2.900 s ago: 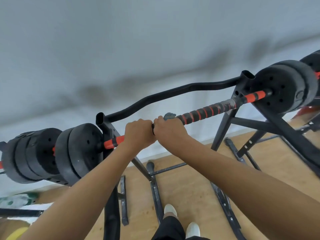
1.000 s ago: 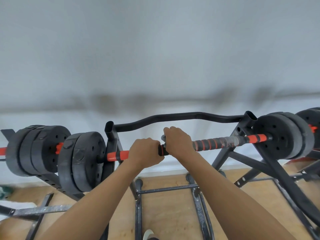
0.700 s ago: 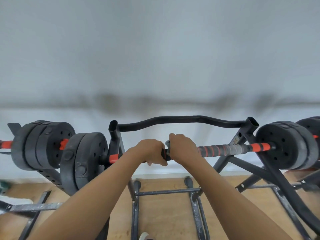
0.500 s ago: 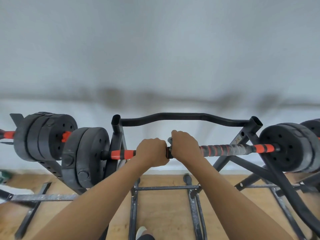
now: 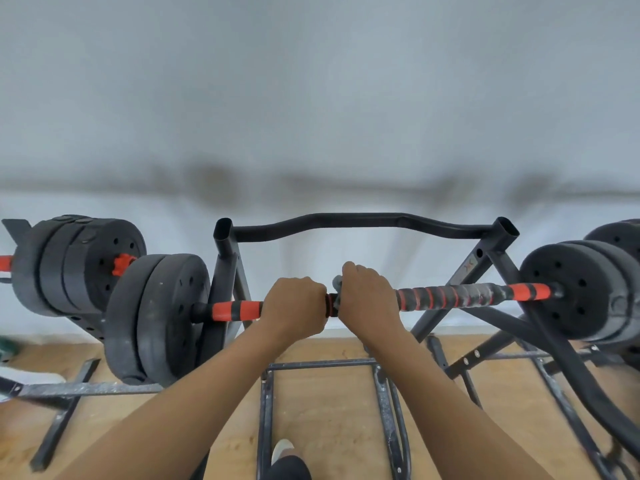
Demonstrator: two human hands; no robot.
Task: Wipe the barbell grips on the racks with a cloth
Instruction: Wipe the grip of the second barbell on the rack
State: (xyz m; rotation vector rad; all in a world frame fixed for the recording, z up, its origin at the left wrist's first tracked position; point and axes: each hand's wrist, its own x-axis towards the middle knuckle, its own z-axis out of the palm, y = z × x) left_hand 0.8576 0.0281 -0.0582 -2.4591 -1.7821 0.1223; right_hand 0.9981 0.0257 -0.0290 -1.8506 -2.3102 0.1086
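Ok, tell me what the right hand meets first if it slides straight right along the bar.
Probably the rack strut crossing the bar; if that sits behind, the right hand reaches the weight plate.

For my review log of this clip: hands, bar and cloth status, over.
Left hand grips the barbell grip. Right hand beside it, holding grey cloth round the bar. Nothing blocks the grip.

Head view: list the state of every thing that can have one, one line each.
barbell: resting on the rack, plates on both ends.
cloth: bunched on the barbell, mostly hidden under the right hand.
left hand: gripping the barbell.
right hand: gripping the cloth around the barbell.
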